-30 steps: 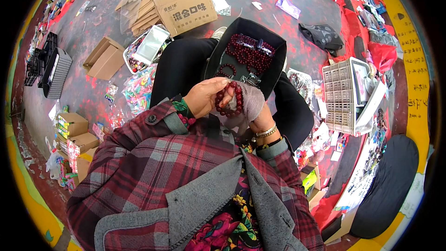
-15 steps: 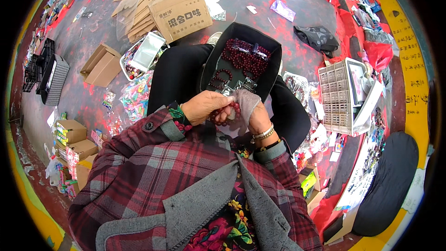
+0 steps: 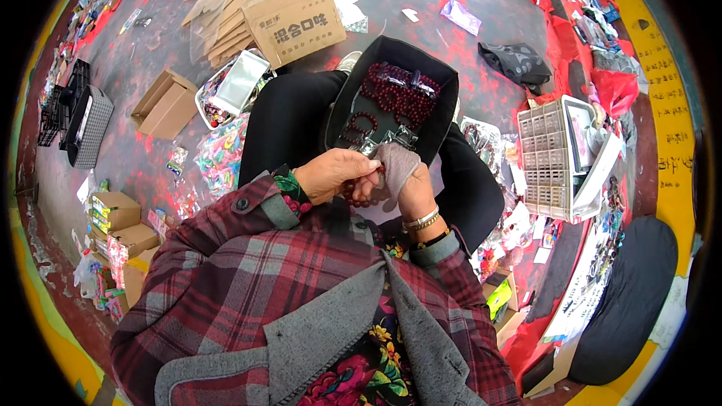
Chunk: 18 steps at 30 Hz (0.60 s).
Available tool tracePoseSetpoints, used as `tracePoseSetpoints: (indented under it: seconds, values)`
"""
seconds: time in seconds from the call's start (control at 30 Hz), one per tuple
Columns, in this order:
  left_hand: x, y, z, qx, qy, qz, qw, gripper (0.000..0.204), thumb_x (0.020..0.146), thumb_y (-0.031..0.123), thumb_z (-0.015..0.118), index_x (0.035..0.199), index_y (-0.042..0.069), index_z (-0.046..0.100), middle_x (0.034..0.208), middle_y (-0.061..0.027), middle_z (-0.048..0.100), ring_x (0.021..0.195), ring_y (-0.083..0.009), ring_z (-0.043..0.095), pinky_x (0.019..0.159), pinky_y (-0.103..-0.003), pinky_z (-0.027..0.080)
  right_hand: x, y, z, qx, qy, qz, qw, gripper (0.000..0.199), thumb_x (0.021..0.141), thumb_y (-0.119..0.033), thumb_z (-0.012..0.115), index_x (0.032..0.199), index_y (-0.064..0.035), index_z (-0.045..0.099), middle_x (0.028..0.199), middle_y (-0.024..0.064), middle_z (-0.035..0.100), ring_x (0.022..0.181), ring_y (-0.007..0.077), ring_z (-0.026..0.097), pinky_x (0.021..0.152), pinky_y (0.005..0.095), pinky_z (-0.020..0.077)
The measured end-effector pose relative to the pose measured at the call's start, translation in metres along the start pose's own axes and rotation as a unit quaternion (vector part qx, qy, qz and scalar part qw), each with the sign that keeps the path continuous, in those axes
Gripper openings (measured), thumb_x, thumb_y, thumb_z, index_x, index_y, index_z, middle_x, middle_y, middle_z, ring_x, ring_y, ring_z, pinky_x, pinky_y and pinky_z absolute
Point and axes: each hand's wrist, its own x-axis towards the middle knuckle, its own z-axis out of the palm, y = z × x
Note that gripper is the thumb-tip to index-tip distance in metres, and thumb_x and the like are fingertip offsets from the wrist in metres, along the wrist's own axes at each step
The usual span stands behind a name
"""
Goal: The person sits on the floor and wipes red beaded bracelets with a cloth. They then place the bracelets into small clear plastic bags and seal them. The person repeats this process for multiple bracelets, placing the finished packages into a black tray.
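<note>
- Over the lap, a dark red bead bracelet (image 3: 359, 194) is pinched between both hands, just below a black tray (image 3: 445, 98) of similar bracelets.
- Left hand (image 3: 335, 174): bare, fingers closed on the beads.
- Right hand (image 3: 397, 174): grey-gloved, also closed on them.
- Since a second ago, the bracelet has been drawn lower and is mostly hidden; handling appears ongoing.
- A grey slotted crate (image 3: 543, 158) is seen to the right.

Person's sitting with a black tray (image 3: 444, 116) of dark red bead bracelets (image 3: 395, 95) on the lap. Left hand (image 3: 335, 174) and right hand (image 3: 397, 180), which has a grey fingerless glove on, are pressed together pinching a bracelet (image 3: 359, 194). Cardboard boxes (image 3: 295, 19) and a grey plastic basket (image 3: 545, 159) sit on the floor around.
</note>
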Motion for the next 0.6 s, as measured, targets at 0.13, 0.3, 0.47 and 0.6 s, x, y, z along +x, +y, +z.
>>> tracePoseSetpoints:
  seconds: [0.13,0.3,0.47,0.6]
  values:
    - [0.0,-0.002,0.001,-0.07,-0.025,0.039,0.996,0.029,0.093,0.025,0.045,0.087,0.0,0.06,0.071,-0.0063,0.06,0.063,-0.0129,0.056,0.06,-0.024,0.044,0.007,-0.001,0.0,0.218,-0.036,0.048,0.974,0.024,0.089,-0.02,0.05,0.099,0.0,0.058,0.079,0.0068,0.06,0.071,0.0157,0.059,0.063,0.0268,0.048]
    - [-0.001,-0.002,0.002,-0.107,-0.01,0.061,0.992,0.03,0.092,0.025,0.046,0.091,-0.002,0.059,0.071,-0.0072,0.06,0.064,-0.0139,0.055,0.058,-0.024,0.042,-0.006,-0.017,0.008,0.099,-0.076,-0.004,0.992,0.017,0.086,-0.013,0.053,0.093,0.0017,0.057,0.079,0.0109,0.061,0.069,0.0197,0.06,0.062,0.03,0.0491]
    - [0.0,-0.006,-0.003,-0.093,-0.062,0.06,0.992,0.033,0.09,0.026,0.047,0.092,-0.005,0.058,0.072,-0.0097,0.059,0.062,-0.0148,0.054,0.058,-0.025,0.042,-0.004,-0.014,0.005,0.054,-0.028,0.001,0.998,0.017,0.088,-0.014,0.051,0.093,0.0005,0.058,0.078,0.0103,0.061,0.068,0.02,0.06,0.061,0.0301,0.049]
    - [0.001,-0.008,-0.001,-0.106,-0.089,0.073,0.988,0.032,0.09,0.026,0.047,0.095,-0.005,0.056,0.073,-0.0104,0.058,0.062,-0.0158,0.053,0.061,-0.026,0.043,0.009,0.003,-0.001,0.211,-0.067,-0.019,0.975,0.021,0.09,-0.017,0.049,0.1,-0.0004,0.055,0.085,0.0101,0.061,0.072,0.0188,0.06,0.06,0.0298,0.0488]
